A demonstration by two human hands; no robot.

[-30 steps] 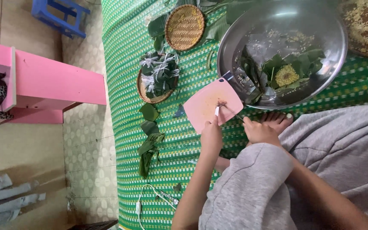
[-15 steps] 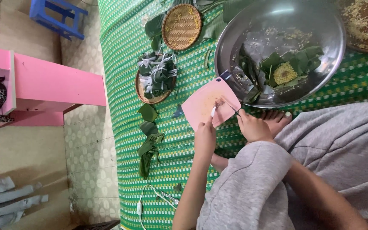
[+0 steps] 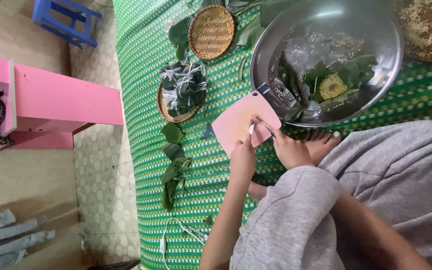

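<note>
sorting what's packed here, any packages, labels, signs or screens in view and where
Leaf parcels: small dark green bundles tied with pale string, heaped on a round woven tray on the green mat, left of the pink cutting board.
No labels, signs or screens show.

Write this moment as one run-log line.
left hand: pinches white piece | right hand: holds thin dark tool | pink board on green mat by metal basin
</note>
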